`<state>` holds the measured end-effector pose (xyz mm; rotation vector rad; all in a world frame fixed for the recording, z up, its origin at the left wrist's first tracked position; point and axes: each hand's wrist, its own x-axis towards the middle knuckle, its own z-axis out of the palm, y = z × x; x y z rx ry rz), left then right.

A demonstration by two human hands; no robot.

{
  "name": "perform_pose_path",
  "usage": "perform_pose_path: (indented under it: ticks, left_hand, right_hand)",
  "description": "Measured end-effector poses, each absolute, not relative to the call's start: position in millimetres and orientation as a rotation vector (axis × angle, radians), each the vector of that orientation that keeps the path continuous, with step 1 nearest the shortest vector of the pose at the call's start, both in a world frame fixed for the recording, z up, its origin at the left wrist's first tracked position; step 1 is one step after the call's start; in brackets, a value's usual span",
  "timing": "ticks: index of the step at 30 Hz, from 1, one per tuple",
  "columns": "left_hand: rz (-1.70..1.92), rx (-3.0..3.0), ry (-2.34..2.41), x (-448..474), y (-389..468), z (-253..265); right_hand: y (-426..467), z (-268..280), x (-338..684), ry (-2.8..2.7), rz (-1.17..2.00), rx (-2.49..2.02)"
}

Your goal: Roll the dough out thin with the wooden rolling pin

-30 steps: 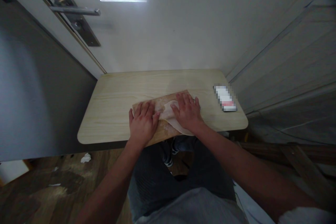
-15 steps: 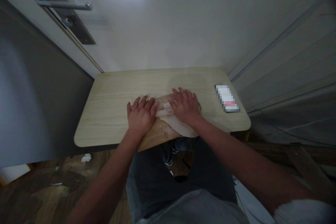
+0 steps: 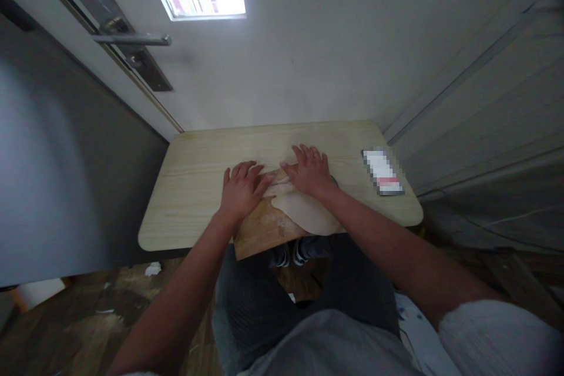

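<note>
A thin pale sheet of dough [image 3: 311, 212] lies on a wooden cutting board [image 3: 259, 230] dusted with flour. The dough's far part forms a raised, roll-like strip between my hands; whether a rolling pin is inside cannot be seen. My left hand [image 3: 240, 189] rests palm down at the left end of this strip, fingers spread. At its right end, my right hand [image 3: 312, 173] lies palm down over the dough with fingers stretched forward. Both palms hide what is directly beneath them.
The board sits on a light wood-patterned table [image 3: 176, 188] and its near corner overhangs the front edge. To the right lies a phone [image 3: 382, 171] with a blurred screen. Behind the table stands a white door with a metal handle [image 3: 132, 39].
My head view has tilted upward slightly, so the scene sits lower. My hands have shifted a little on the strip, and more of the flat dough shows near the board's front edge.
</note>
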<state>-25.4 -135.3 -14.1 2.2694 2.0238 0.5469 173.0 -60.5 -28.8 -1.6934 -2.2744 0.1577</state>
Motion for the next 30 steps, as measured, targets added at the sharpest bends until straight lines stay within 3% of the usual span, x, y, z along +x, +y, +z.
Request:
perform_pose_path:
  ticks: [11,15,18,22,30]
  left_hand:
    - [0.357,2.502,1.757,-33,-161,15]
    - [0.459,2.553,1.722,-19,-152,35]
    - [0.703,2.522,1.754,-1,-140,41]
    - [1.055,2.176,2.021,21,-122,23]
    - [0.422,1.933,1.802,40,-83,-14]
  right_hand:
    - [-76,-7,205,-2.216,0.357,-1.442]
    - [-102,18,232,-2.466,0.335,-1.223]
    - [-113,24,250,-2.454,0.364,-1.393]
    - [-117,10,271,-2.063,0.658,-1.711]
    - [-115,-18,278,-1.799,0.932,-1.911]
